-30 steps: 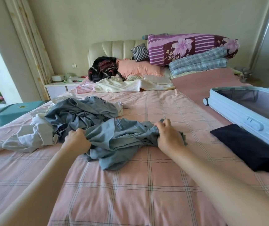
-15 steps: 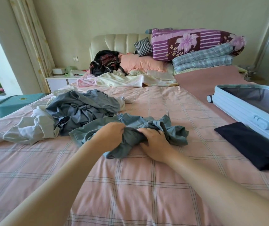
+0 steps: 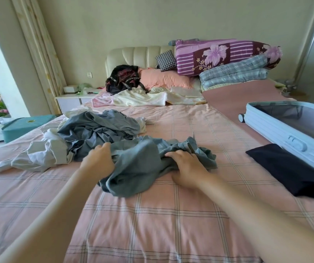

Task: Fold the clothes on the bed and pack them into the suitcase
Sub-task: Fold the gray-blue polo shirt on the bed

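Crumpled blue-grey garment point(image 3: 139, 164) lying mid-bed point(image 3: 152, 215), gripped at both sides: left hand point(image 3: 100, 160) with fingers curled over its left edge, right hand point(image 3: 188, 166) bunching the cloth on its right. Unfolded clothes pile point(image 3: 95, 130) just behind. Open pale-blue suitcase point(image 3: 277, 130) at the right, with a folded dark garment point(image 3: 289, 168) beside it.

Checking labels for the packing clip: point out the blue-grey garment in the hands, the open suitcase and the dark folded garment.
blue-grey garment point(image 3: 139, 164), head view, middle of the bunched fabric.
suitcase point(image 3: 270, 130), head view, light blue side wall.
dark folded garment point(image 3: 285, 168), head view, centre of its top face.
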`<state>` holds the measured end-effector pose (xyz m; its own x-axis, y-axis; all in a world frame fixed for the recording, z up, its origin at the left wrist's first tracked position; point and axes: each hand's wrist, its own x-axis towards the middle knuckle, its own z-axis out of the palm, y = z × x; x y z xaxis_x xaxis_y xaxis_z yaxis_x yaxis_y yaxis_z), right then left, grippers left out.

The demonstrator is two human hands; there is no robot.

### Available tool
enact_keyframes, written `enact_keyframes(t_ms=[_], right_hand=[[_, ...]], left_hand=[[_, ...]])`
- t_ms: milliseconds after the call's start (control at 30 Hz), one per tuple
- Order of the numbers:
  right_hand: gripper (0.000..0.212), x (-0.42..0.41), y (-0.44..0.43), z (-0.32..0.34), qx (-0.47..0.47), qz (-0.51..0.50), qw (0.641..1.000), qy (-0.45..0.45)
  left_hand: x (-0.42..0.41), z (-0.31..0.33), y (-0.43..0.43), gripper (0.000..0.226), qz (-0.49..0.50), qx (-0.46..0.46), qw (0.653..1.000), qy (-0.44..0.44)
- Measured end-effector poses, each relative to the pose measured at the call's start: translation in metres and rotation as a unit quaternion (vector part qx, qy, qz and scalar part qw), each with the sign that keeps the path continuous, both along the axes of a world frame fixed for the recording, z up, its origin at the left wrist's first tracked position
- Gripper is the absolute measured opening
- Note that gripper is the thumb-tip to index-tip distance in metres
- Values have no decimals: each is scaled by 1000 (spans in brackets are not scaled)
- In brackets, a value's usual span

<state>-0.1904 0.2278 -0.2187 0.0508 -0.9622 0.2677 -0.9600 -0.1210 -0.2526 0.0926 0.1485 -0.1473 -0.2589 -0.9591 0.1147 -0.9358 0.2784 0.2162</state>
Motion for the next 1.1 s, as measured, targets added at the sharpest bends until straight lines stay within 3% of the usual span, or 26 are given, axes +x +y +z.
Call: enact_keyframes(t_ms=[67, 100, 167, 233, 300, 400, 533, 600, 667, 733, 800, 867, 967, 1033, 1100], right_hand=[[61, 4, -4, -4, -54, 36, 998, 15], [58, 7, -6, -6, -96, 58, 993, 29], [58, 12, -10, -9, -169, 69, 981, 63], [63, 17, -17, -10, -206, 45, 972, 100], [74, 21, -22, -9, -190, 14, 971, 143], [81, 14, -23, -14, -114, -22, 981, 158], [47, -4, -16, -13, -202, 16, 972, 122], [36, -9, -9, 2, -175, 45, 983, 32], [33, -11, 4, 20, -103, 54, 993, -25], [32, -14, 23, 40, 43, 31, 997, -51], [35, -20, 38, 54, 216, 8, 974, -67], [29, -27, 50, 62, 348, 13, 936, -60], [28, -37, 60, 66, 418, -9, 900, -119], [28, -44, 58, 63, 335, -24, 923, -186], [28, -51, 47, 56, 188, -57, 963, -186]], left_hand=[[-12, -1, 7, 68, -100, -11, 995, 16], [-19, -2, 9, 64, -165, 4, 986, 32], [-34, -7, 18, 64, -243, 84, 966, 5], [-40, -19, 20, 88, -249, 98, 957, -111], [-42, -24, 14, 75, -227, 38, 964, -136], [-49, -14, 8, 25, -194, -21, 980, 29], [-56, 15, 24, 19, -132, -76, 945, 289], [-50, 27, 28, 16, -123, 7, 920, 373], [-41, 31, 28, 35, -158, 222, 867, 417], [-31, 29, 32, 56, -196, 449, 803, 339], [-30, 26, 39, 59, -262, 552, 759, 225], [-36, 23, 48, 44, -271, 527, 780, 202], [-55, 12, 47, 15, -267, 356, 868, 218], [-69, 4, 41, 14, -266, 234, 920, 171], [-84, -2, 36, 21, -237, 159, 949, 137]])
